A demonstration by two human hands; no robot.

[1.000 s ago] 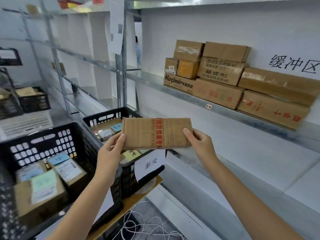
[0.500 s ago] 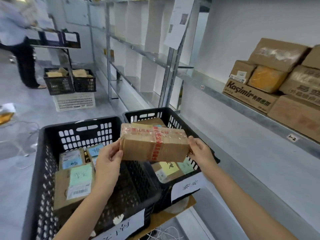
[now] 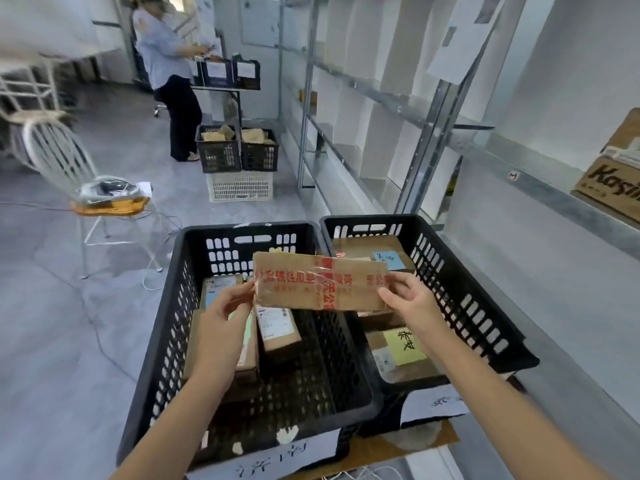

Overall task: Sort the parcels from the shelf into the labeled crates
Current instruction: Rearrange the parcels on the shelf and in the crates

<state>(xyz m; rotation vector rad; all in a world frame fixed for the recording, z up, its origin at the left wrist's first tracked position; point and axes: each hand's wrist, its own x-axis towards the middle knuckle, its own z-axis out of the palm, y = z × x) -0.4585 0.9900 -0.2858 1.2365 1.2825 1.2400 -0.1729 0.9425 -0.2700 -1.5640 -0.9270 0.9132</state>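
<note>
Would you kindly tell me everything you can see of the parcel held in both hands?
The parcel is a flat, oblong brown cardboard box, slightly creased, bound with glossy tape printed in red characters, lengthwise and across. It hangs roughly level above the adjoining rims of the left crate and right crate. The left hand pinches its left end; the right hand grips its right end. No address label shows.

Carton (image 3: 613, 188) on the shelf (image 3: 540, 187): "Kasi", cut off. Yellow note (image 3: 404, 346) in the right crate (image 3: 478, 306): 泰安. Red print on the parcel (image 3: 322, 282): illegible.
</note>
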